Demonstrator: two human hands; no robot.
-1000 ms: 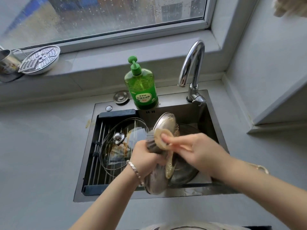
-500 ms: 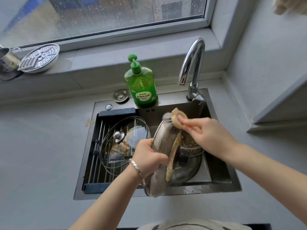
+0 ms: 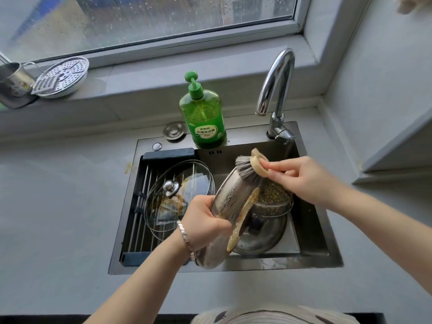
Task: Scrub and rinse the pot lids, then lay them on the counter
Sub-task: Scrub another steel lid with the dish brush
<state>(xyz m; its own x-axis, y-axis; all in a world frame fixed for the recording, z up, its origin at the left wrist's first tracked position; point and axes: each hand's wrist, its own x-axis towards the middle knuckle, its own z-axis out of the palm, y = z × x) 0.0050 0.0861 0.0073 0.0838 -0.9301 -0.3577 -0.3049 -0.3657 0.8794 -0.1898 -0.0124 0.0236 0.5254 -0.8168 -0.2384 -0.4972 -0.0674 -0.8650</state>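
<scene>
Risen to the rim, my right hand [image 3: 304, 178] pinches the brush [image 3: 249, 168] against the steel lid [image 3: 230, 199], which my left hand [image 3: 205, 222] grips edge-up over the sink [image 3: 292, 265] so runoff falls inside.

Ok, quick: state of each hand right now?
Left hand: grips the steel lid, held on edge.
Right hand: holds the scrub brush, bristles on the lid's upper rim.
</scene>
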